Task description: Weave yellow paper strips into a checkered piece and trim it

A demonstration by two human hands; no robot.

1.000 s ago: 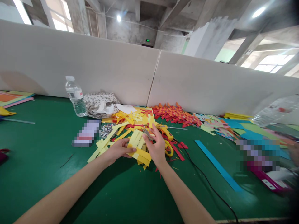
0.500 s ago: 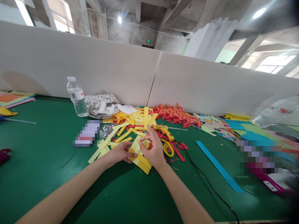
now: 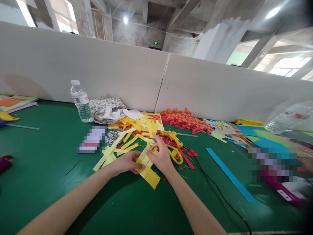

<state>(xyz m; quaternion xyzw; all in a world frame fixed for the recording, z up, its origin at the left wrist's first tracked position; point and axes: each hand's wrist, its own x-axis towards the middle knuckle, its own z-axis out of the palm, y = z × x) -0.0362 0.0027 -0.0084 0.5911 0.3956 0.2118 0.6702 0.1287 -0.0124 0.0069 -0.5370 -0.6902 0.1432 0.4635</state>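
Note:
My left hand (image 3: 126, 163) pinches the left edge of a small weave of yellow paper strips (image 3: 152, 178), pale and deeper yellow, thumb on top. On the upper right of the same weave is my right hand (image 3: 161, 158), its thumb and bent index finger closed at the strips and the other fingers raised. The right palm covers part of the paper. Loose yellow strips (image 3: 130, 143) lie just beyond the left hand. Beside the right hand are yellow-handled scissors (image 3: 180, 156) and a yellow glue gun (image 3: 172, 135).
Behind lie red-orange woven paper fish (image 3: 186, 120). A water bottle (image 3: 81, 102), patterned cloth bag (image 3: 105, 106) and phone (image 3: 93, 140) stand or lie to the left. On the right are a blue strip (image 3: 230, 174), black cord (image 3: 212, 186) and another person's hand (image 3: 306, 163).
The lower end of the yellow weave has swung down and to the right, and its deeper yellow strips now lie closer together. Another person's hand has appeared at the right edge.

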